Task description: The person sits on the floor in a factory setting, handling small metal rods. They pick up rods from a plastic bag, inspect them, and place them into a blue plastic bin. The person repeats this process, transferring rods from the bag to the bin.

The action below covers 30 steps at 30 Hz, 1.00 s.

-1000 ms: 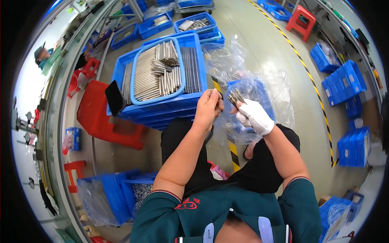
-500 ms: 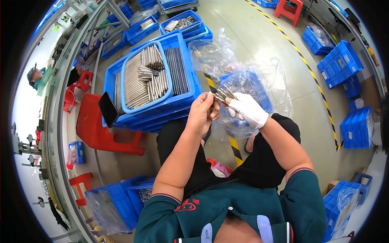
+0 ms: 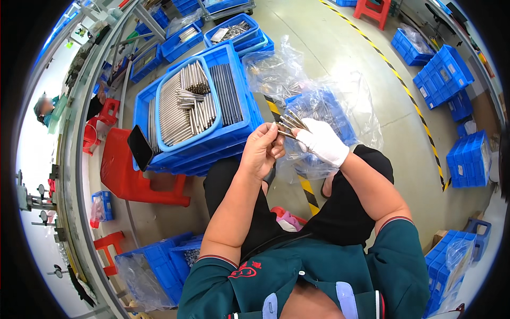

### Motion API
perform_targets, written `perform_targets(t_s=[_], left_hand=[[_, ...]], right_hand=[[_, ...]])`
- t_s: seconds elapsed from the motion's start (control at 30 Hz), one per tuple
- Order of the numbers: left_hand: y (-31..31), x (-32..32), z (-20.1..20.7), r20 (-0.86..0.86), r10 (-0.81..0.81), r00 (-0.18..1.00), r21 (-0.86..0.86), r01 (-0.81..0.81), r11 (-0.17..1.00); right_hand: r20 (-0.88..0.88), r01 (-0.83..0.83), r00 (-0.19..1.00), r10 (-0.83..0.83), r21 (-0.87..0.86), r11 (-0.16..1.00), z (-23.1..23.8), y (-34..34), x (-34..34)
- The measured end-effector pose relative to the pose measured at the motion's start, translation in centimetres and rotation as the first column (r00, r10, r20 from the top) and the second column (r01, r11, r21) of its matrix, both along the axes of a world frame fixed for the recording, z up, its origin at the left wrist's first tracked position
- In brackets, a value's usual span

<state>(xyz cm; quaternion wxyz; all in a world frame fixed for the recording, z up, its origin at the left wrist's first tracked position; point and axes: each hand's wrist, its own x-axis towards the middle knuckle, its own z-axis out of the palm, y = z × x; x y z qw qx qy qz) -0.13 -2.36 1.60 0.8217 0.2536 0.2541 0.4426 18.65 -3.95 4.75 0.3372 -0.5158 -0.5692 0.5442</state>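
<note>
At the far left, a co-worker in dark green is beyond the rail of a long bench. Right of that bench, a large red stool is on the floor, with a blue crate wrapped partly in clear plastic nearer the person. A black phone leans at the left corner of a stack of blue crates. On top of the stack sits a tray with a light blue rim, filled with shiny metal rods, mostly in neat rows, some lying crosswise near the middle. Darker rods lie side by side in the top crate, just right of the tray.

Next comes the person's bare left hand, near the right side of the stack, its thumb and fingers pinching the end of one rod. That rod belongs to a bunch of thin metal rods, which fans out between the two hands. The right hand, in a white glove, is closed around the bunch's other end. Behind it, a blue crate holding more rods lies under a clear plastic bag. Farther right, yellow-and-black tape crosses the floor, and more blue crates stand beyond it.
</note>
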Motion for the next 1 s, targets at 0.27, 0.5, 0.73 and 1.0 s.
perform_targets(t_s=[0.27, 0.5, 0.73, 1.0], left_hand=[[-0.3, 0.0, 0.3, -0.175, 0.085, 0.981, 0.106, -0.067, 0.992], [-0.2, -0.4, -0.3, -0.082, 0.021, 0.996, 0.020, -0.019, 1.000], [0.1, -0.4, -0.2, 0.054, -0.048, 0.997, -0.064, 0.051, 0.997], [-0.6, 0.1, -0.3, -0.056, -0.013, 0.998, -0.003, 0.012, 1.000]], right_hand=[[0.212, -0.041, 0.977, -0.013, 0.248, 0.968, 0.0, -0.1, 0.1], [0.245, -0.042, 0.969, -0.035, 0.304, 0.952, 0.5, -0.3, -0.1], [0.244, -0.053, 0.969, -0.027, 0.317, 0.947, 0.6, -0.1, 0.1], [0.278, -0.062, 0.959, -0.045, 0.364, 0.929, 0.0, -0.2, 0.1]])
